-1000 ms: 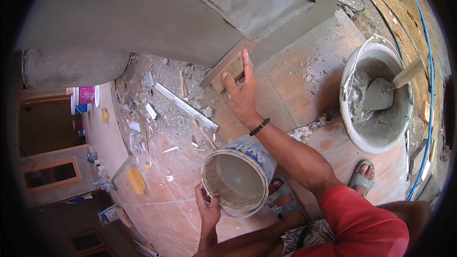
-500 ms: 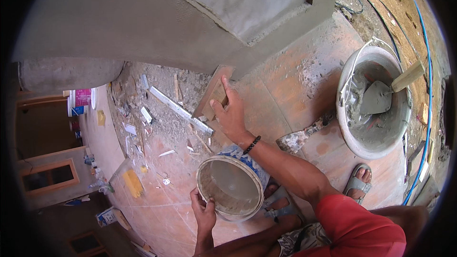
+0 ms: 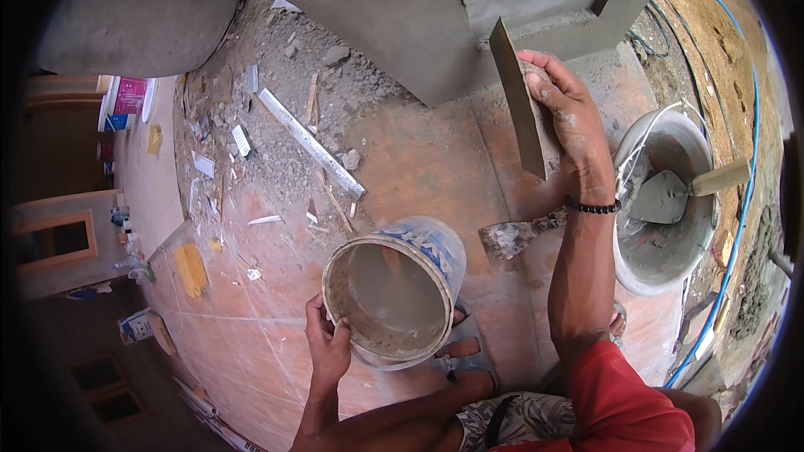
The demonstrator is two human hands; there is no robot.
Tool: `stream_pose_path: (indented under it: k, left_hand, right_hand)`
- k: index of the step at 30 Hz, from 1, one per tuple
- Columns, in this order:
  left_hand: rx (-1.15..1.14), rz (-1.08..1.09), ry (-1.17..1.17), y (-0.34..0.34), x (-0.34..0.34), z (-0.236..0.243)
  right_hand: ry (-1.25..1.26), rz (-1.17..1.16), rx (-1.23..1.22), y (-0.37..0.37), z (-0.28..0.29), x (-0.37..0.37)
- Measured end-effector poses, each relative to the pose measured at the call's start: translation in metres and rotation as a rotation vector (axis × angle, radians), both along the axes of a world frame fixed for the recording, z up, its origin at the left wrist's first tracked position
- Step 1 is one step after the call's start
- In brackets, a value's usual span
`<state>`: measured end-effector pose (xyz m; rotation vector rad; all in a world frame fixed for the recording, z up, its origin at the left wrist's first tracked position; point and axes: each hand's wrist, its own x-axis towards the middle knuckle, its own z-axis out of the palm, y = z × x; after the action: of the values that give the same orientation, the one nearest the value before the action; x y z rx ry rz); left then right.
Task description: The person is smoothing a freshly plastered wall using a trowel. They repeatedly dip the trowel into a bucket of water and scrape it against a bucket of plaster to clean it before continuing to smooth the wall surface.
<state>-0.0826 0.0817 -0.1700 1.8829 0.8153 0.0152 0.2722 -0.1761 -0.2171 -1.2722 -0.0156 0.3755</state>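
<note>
My left hand [image 3: 328, 348] grips the rim of a small plastic bucket [image 3: 400, 289] that is tilted toward me and coated inside with grey slurry. My right hand [image 3: 565, 109] holds a flat wooden float [image 3: 521, 105] edge-on against the lower part of a grey plastered wall [image 3: 435, 8]. A black bead bracelet sits on that wrist. A mortar-caked scraper [image 3: 512, 237] lies on the tiled floor between the small bucket and my right forearm.
A large bucket [image 3: 670, 201] of wet mortar with a trowel [image 3: 682, 192] in it stands at the right. Rubble, a metal strip [image 3: 310, 142] and scraps litter the tiled floor [image 3: 251, 310] at the wall's foot. A blue hose [image 3: 737, 201] curves along the right.
My right hand with the float has shifted right along the wall's base. The view has swung, and the small bucket now sits closer and more tilted.
</note>
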Motion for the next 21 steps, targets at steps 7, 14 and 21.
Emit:
stream_pose_path:
  k: [7, 14, 21]
  left_hand:
    - [-0.058, 0.022, -0.021, -0.002, 0.000, 0.000]
    - [-0.089, 0.033, -0.006, -0.004, 0.004, 0.004]
    - [-0.057, 0.021, 0.007, -0.003, 0.005, 0.005]
  right_hand:
    - [-0.016, 0.094, -0.106, 0.010, -0.006, 0.023]
    - [-0.099, 0.138, -0.050, 0.009, 0.001, 0.026]
    - [-0.314, 0.164, 0.069, 0.003, 0.079, 0.022]
